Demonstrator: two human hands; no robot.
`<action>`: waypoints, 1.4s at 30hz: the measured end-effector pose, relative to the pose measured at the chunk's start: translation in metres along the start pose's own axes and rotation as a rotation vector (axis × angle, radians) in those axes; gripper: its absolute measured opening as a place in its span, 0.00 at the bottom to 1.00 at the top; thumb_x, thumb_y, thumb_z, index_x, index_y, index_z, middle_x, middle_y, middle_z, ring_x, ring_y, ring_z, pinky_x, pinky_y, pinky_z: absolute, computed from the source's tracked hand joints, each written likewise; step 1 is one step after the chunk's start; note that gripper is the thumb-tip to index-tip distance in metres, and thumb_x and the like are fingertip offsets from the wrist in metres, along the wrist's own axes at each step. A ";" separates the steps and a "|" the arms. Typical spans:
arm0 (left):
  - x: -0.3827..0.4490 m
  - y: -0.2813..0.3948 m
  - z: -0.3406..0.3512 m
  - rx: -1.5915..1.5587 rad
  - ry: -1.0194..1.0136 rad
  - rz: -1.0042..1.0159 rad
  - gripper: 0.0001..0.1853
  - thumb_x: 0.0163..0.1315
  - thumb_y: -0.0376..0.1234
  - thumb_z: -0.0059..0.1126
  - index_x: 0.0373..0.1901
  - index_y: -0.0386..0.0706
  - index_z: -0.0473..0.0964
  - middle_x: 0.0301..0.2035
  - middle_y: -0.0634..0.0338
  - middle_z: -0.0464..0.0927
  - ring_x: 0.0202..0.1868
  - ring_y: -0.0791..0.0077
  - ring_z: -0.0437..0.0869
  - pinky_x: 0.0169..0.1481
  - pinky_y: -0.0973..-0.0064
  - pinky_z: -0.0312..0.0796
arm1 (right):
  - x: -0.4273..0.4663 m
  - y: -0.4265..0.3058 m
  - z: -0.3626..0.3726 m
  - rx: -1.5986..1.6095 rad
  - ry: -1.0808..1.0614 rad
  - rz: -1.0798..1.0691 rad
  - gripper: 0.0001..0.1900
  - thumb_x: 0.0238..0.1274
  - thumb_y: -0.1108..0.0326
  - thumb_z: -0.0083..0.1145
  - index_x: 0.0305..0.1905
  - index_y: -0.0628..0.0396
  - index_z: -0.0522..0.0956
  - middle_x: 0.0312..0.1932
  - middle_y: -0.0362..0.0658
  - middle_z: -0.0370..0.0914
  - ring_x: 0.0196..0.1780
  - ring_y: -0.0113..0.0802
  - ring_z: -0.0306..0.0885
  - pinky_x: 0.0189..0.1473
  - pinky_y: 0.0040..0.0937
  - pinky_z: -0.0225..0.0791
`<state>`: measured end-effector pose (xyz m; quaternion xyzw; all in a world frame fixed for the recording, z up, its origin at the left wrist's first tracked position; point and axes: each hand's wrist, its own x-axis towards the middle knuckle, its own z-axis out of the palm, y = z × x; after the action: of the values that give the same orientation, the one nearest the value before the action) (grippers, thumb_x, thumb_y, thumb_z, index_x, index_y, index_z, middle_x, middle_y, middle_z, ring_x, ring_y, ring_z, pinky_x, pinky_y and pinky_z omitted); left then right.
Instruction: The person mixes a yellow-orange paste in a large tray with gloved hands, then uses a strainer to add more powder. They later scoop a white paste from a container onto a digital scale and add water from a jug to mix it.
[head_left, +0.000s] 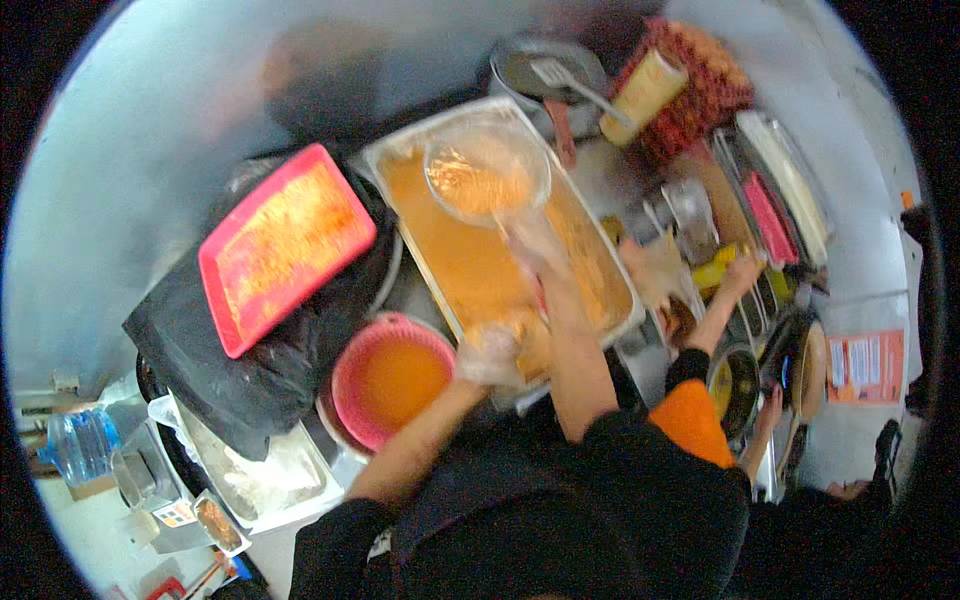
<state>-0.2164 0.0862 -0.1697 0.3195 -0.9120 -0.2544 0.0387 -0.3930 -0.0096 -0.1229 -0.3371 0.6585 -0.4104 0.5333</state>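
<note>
A large metal tray (448, 321) lies before me, spread with an orange-brown powder or crumb (465, 247). Over its far half is a round wire-mesh sieve (487, 174) with orange pieces in it, blurred by motion. My right hand (534, 244), in a thin clear glove, grips the sieve at its near side. At the near end of the tray is my gloved left hand (491, 356), beside a clump of coated food (534, 349). Blur hides whether its fingers hold anything. Left of my left forearm stands a pink colander (349, 390) with orange liquid inside.
A pink-red tub (214, 289) of orange crumb rests on black plastic (180, 330) at left. A pan (547, 67), a paper roll (645, 97) and a red mesh sack (701, 97) stand beyond. A co-worker's hand (741, 276) works at right. A flour tray (300, 472) is at lower left.
</note>
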 end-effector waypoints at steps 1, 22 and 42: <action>0.000 0.001 -0.003 -0.021 -0.089 -0.024 0.28 0.41 0.49 0.71 0.44 0.45 0.78 0.37 0.49 0.84 0.40 0.52 0.86 0.45 0.56 0.79 | 0.001 0.004 0.001 -0.104 0.005 -0.213 0.13 0.65 0.53 0.60 0.36 0.51 0.78 0.21 0.34 0.69 0.24 0.25 0.66 0.23 0.28 0.58; 0.000 -0.007 0.025 0.091 0.094 -0.032 0.11 0.62 0.40 0.53 0.40 0.46 0.80 0.32 0.54 0.83 0.35 0.56 0.86 0.41 0.57 0.78 | 0.004 -0.011 -0.003 0.145 0.044 -0.036 0.14 0.65 0.57 0.61 0.49 0.52 0.76 0.21 0.34 0.70 0.19 0.24 0.63 0.20 0.30 0.55; 0.010 0.000 -0.002 0.120 0.093 -0.010 0.21 0.44 0.45 0.67 0.39 0.45 0.78 0.34 0.50 0.83 0.39 0.54 0.86 0.43 0.57 0.78 | -0.014 -0.015 -0.012 0.091 0.016 -0.070 0.12 0.65 0.55 0.60 0.32 0.49 0.73 0.22 0.32 0.67 0.21 0.24 0.60 0.22 0.26 0.55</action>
<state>-0.2238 0.0791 -0.1685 0.3374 -0.9211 -0.1844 0.0607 -0.4016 -0.0018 -0.1019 -0.3322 0.6311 -0.4610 0.5281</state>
